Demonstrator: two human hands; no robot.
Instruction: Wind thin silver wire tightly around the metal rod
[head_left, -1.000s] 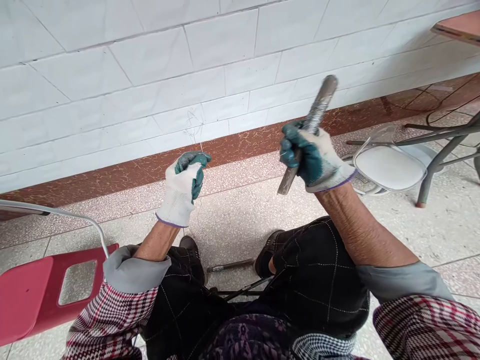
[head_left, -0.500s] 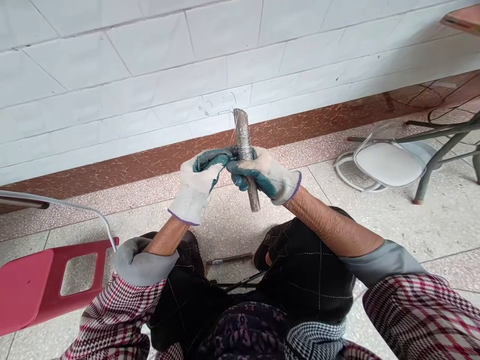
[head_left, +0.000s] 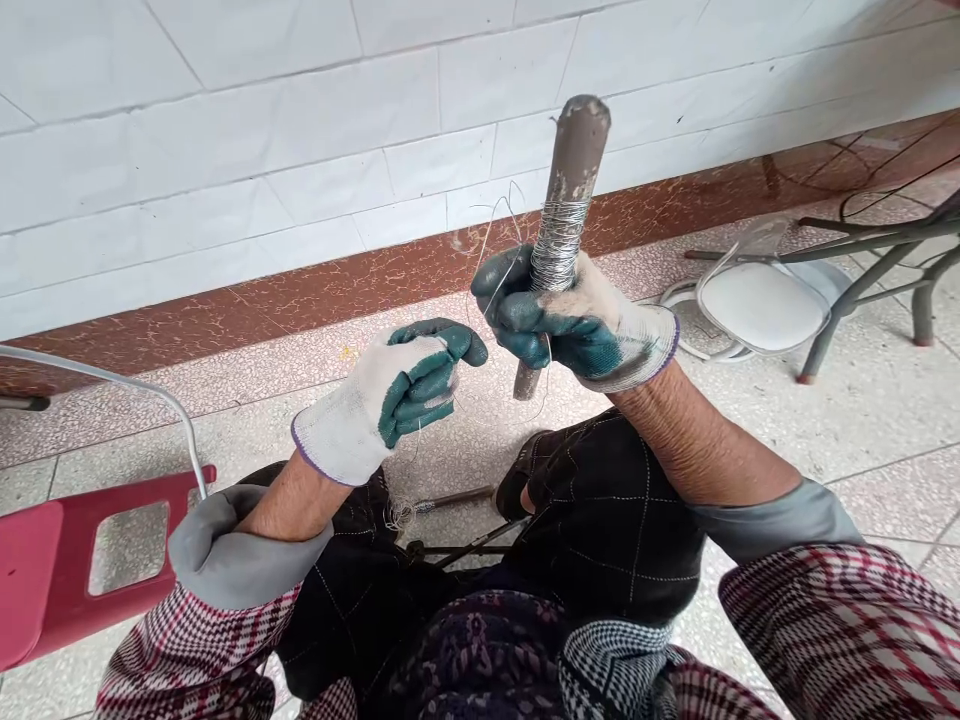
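My right hand (head_left: 570, 325), in a white and green glove, is closed round a grey metal rod (head_left: 574, 165) held nearly upright. Thin silver wire (head_left: 556, 245) is wound in a coil round the rod just above my fingers. My left hand (head_left: 397, 390), gloved the same way, is curled shut a little lower and to the left, pinching a fine strand of the wire that runs between the two hands. Loose wire loops stick out near the rod's left side.
A red plastic stool (head_left: 67, 560) stands at the left. A white folding chair (head_left: 757, 305) lies on the speckled floor at the right, by metal table legs (head_left: 877, 270). A second rod (head_left: 450, 497) and a small wire tangle lie between my feet. A white tiled wall is ahead.
My right hand has lifted the rod higher and to the right. My left hand has dropped away from it, down and left, drawing wire out between them.
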